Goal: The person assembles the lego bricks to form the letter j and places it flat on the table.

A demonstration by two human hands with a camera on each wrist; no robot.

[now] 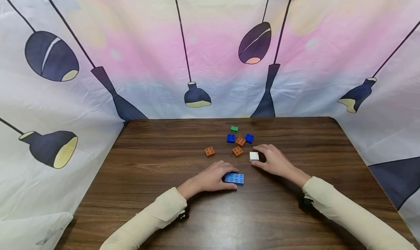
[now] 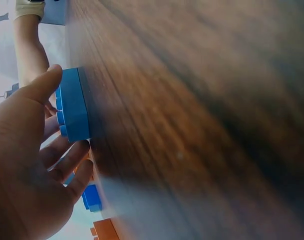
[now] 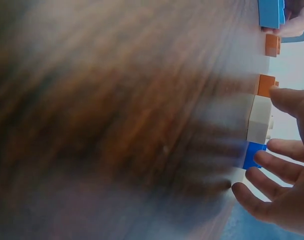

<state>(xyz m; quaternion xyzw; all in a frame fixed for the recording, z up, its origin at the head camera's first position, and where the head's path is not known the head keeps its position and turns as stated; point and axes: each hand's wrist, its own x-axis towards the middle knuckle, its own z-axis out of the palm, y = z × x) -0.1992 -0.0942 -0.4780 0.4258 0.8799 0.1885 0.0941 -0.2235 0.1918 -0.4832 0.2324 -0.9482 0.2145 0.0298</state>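
Note:
In the head view, my left hand (image 1: 214, 177) lies around the left end of a light blue eight-stud brick (image 1: 234, 178), thumb at its near side and fingers at its far side. The left wrist view shows those fingers spread loosely beside the blue brick (image 2: 74, 105). Farther right, my right hand (image 1: 273, 160) reaches around a white four-stud brick (image 1: 254, 156), its thumb by the near edge. A gap shows between the bent fingers and the white brick's far side. Seen from the right wrist, the fingers are parted next to the white brick (image 3: 259, 120).
Beyond the hands lie orange bricks (image 1: 237, 151), one of them off to the left (image 1: 209, 151). Two dark blue bricks (image 1: 231, 138) and a green brick (image 1: 234, 128) sit farther back. The brown wooden table (image 1: 157, 162) meets a patterned cloth (image 1: 157, 60) behind.

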